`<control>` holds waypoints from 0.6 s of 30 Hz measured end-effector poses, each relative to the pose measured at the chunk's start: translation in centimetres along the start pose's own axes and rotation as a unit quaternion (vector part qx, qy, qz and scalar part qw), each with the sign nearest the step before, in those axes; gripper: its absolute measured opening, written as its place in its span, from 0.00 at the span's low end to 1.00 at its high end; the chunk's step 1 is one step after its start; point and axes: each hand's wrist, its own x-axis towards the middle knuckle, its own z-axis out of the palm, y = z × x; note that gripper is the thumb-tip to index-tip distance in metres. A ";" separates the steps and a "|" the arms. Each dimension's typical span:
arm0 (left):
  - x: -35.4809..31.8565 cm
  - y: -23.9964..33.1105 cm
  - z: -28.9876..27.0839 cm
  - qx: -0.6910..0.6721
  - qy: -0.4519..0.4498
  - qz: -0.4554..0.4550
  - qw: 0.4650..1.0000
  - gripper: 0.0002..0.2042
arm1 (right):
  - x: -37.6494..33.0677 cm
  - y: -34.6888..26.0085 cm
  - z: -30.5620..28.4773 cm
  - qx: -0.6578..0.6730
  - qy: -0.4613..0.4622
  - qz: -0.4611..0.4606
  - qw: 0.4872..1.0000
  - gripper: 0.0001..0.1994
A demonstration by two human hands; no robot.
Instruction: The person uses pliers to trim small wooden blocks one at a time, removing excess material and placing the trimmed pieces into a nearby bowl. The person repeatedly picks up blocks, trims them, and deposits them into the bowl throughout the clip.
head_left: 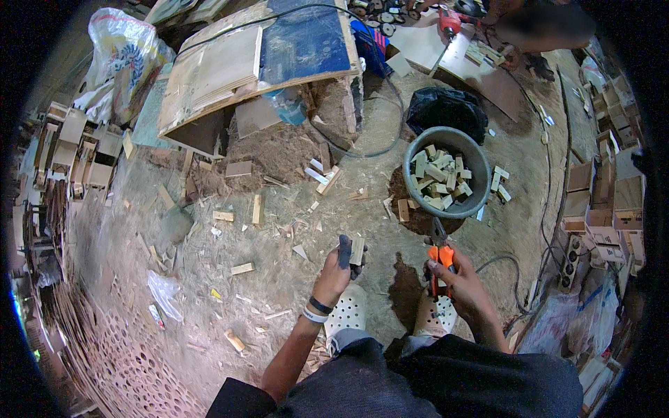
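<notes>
My left hand [336, 270], dark at the fingers and with two bands at the wrist, is closed around a small wooden block [357, 251] held upright. In my right hand [456, 279] is a pair of pliers [440, 256] with orange handles, its dark jaws pointing away from me. Just beyond the jaws stands a round grey basin [412, 155] with several small wooden blocks [440, 172] heaped in it. More wooden pieces [500, 179] lie on the ground beside the basin's right side. The pliers and the block are apart.
A low wooden table [209, 76] stands over sawdust at the far left. Behind the basin sits a black plastic bag [446, 111]. A red power tool [450, 24] rests farther back. Wood scraps [258, 209] litter the ground, and a power strip [571, 261] lies at the right.
</notes>
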 end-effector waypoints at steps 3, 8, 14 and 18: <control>-0.4 1.0 0.6 -0.017 -0.005 0.010 1.000 0.29 | 0.0 0.0 0.3 0.012 -0.007 0.018 1.000 0.23; -0.2 1.8 0.6 -0.041 0.008 0.046 0.998 0.26 | -0.2 0.1 0.3 0.012 -0.005 0.049 0.999 0.22; 0.4 0.9 0.3 0.259 0.048 0.152 0.953 0.21 | 0.7 2.2 0.3 -0.064 0.014 0.047 0.997 0.21; 0.1 1.0 0.5 0.286 0.033 0.167 0.943 0.20 | 1.2 3.9 0.4 -0.210 -0.036 -0.031 0.977 0.19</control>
